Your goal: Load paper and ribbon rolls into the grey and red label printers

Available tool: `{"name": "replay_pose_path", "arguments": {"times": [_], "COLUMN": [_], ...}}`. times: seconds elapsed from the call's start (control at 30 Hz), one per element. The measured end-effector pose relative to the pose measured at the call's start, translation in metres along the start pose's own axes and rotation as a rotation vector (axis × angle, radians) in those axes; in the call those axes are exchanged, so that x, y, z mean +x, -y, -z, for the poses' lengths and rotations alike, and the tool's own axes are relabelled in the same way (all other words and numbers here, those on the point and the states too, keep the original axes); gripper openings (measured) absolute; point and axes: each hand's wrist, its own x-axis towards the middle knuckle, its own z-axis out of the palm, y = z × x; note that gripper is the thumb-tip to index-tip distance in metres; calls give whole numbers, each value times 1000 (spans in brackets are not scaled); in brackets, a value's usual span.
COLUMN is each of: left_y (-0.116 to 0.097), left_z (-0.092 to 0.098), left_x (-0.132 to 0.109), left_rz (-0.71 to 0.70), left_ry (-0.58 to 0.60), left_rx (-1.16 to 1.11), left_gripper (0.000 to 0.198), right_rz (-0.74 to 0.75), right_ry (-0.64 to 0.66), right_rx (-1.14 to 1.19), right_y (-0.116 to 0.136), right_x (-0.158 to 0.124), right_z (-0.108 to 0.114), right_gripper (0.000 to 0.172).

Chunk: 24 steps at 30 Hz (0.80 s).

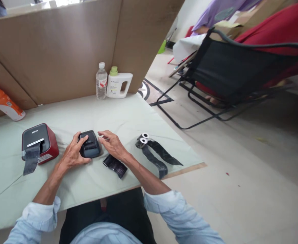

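A small black portable printer (94, 150) lies on the pale green tabletop in front of me. My left hand (72, 153) holds it from the left, with fingers on its top and the thumb along its near edge. Just off its right side is my right hand (114, 145), fingers apart and nothing seen in them. Below that hand lies a curled black film strip (115, 166). Two small rolls with white cores (143, 140) rest to the right, black tape trailing from them toward the table edge.
At left stands a red and black printer (52, 144) with a black strip hanging out. Behind are an orange bottle (5, 101), a water bottle (101, 83) and a white jug (113, 88), before a cardboard wall (62, 51). A folding chair (230, 64) with a seated person is at right.
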Motion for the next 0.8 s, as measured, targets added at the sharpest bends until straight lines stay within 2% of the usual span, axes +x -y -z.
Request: {"name": "replay_pose_path", "arguments": {"times": [0.1, 0.2, 0.3, 0.47, 0.57, 0.7, 0.77, 0.8], "left_y": [4, 1, -14, -44, -55, -63, -66, -68], "left_z": [0, 0, -3, -22, -35, -35, -24, -18], "left_x": [6, 26, 64, 136, 163, 169, 155, 144], "left_rz": [-33, -58, -69, -83, -73, -21, -10, -19], "left_ry": [-71, -132, -152, -66, -7, 73, 58, 35], "left_rx": [-1, 4, 10, 4, 12, 30, 48, 59], "left_gripper": [104, 103, 103, 110, 111, 115, 109, 100], "right_rz": [25, 35, 48, 41, 29, 39, 37, 36], "right_ry": [-58, -122, -169, -186, -211, -265, -298, -314], "right_rx": [-62, -123, -183, -234, -259, -302, -330, -344], "right_y": [12, 18, 21, 25, 26, 27, 28, 28], "right_x": [-21, -45, -65, -82, -87, -94, -99, -102], "right_z": [16, 29, 36, 38, 40, 50, 58, 62], "right_gripper": [29, 25, 23, 25, 24, 25, 26, 26]}}
